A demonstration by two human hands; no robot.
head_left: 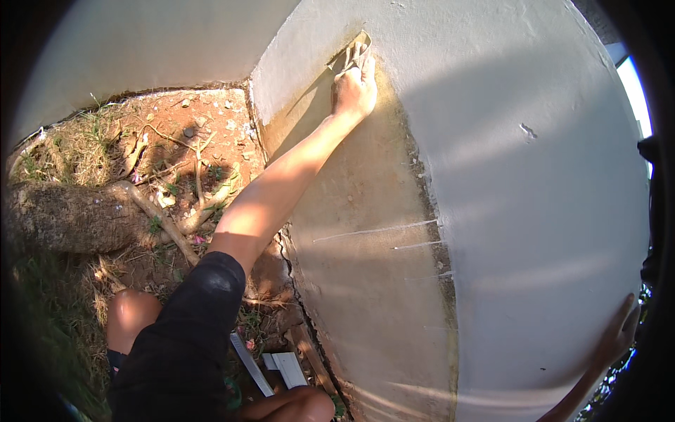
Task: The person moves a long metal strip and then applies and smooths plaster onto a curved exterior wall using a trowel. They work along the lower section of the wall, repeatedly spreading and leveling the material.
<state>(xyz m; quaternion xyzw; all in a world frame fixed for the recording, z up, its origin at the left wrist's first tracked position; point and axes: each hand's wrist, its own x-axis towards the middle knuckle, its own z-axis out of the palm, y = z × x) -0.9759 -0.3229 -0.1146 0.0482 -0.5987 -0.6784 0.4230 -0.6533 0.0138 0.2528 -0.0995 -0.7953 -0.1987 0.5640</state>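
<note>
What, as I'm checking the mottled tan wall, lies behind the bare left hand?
Behind the left hand: a thin tan piece, then the wall; what they cover is hidden.

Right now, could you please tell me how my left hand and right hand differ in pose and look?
The left hand grips a thin flat piece against the wall, while the right hand is open, with nothing visible in it. The left hand is brightly sunlit; the right hand is in shade. Both are bare and at the same wall.

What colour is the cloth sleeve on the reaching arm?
Black: the cloth sleeve shows best in the head view.
</note>
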